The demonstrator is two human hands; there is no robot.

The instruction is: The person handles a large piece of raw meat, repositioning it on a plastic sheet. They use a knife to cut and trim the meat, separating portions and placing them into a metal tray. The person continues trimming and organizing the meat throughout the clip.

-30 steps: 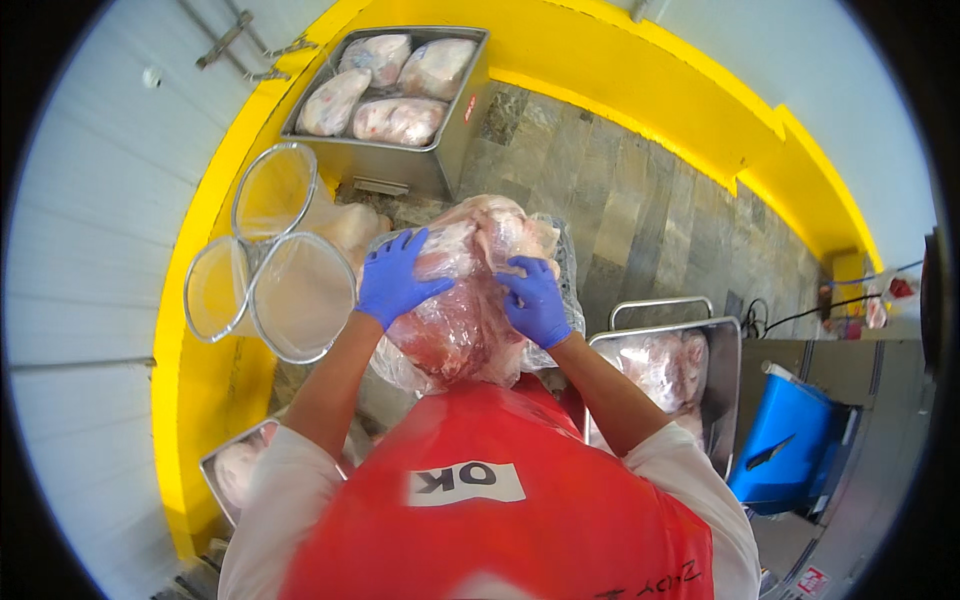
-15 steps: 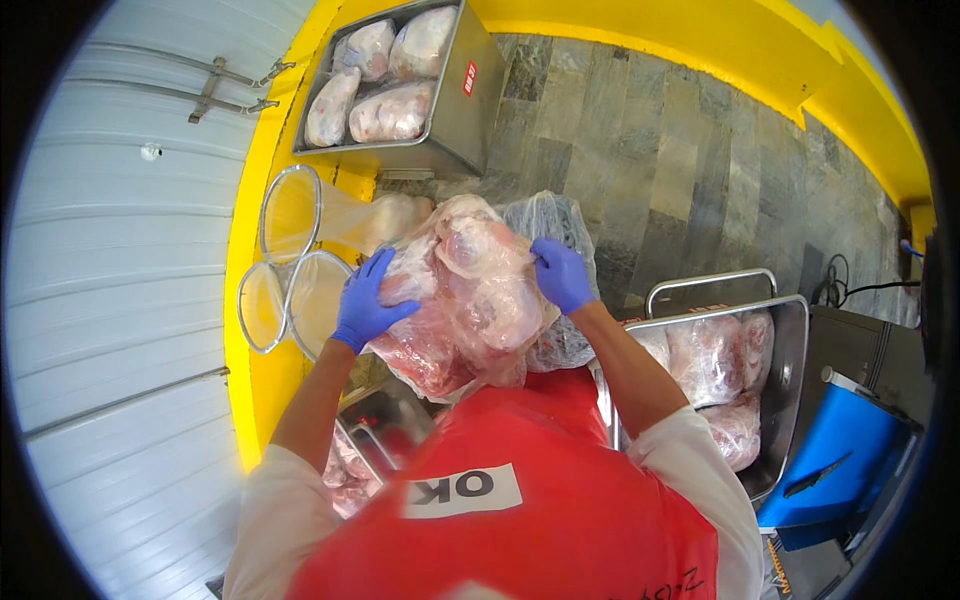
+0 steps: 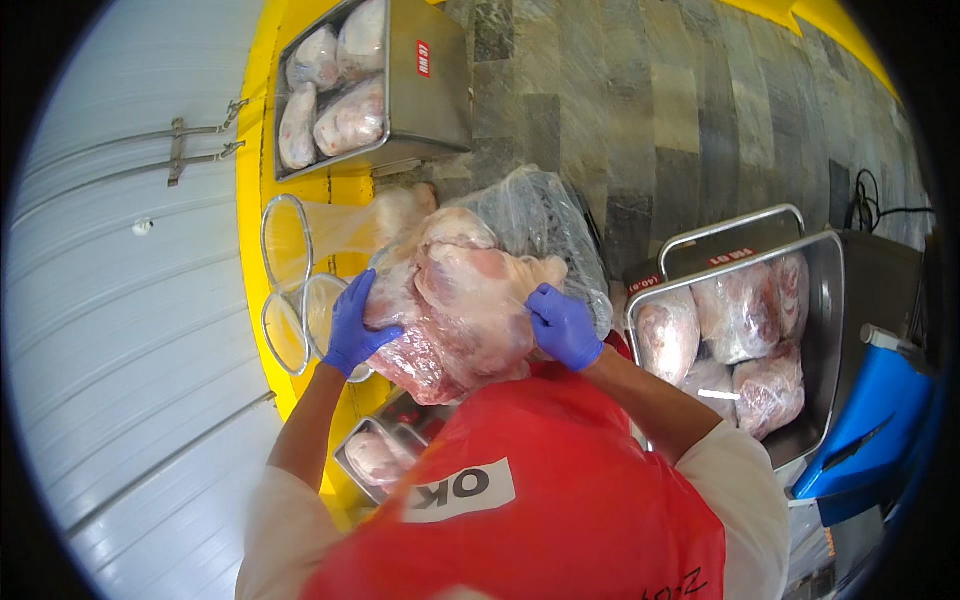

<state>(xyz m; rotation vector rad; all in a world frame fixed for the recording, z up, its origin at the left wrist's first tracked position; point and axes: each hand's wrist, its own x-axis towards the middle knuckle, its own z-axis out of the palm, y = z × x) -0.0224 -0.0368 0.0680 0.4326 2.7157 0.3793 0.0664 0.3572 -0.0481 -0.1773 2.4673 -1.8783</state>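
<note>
In front of my red apron is a large pale-pink piece of raw meat [image 3: 470,300], with clear plastic film over part of it. My left hand [image 3: 356,328], blue-gloved, grips its left side, with the thumb over the top and the fingers along the edge. At the right side, my right hand [image 3: 563,326] has its fingers bunched, pinching what looks like the edge of the film. Behind the meat and to its right spreads a loose clear plastic bag [image 3: 540,215]. The surface under the meat is mostly hidden.
A metal bin [image 3: 425,110] of bagged meat stands at the far left. Another bin [image 3: 826,345] is at my right, beside a blue panel [image 3: 865,425] with a knife on it. Metal hoops [image 3: 285,335] with clear netting stand left, above a small meat tray [image 3: 350,465].
The view has shifted, bringing the right bin further in. The film has been drawn off part of the meat's top, and my right hand has closed tighter and sits lower.
</note>
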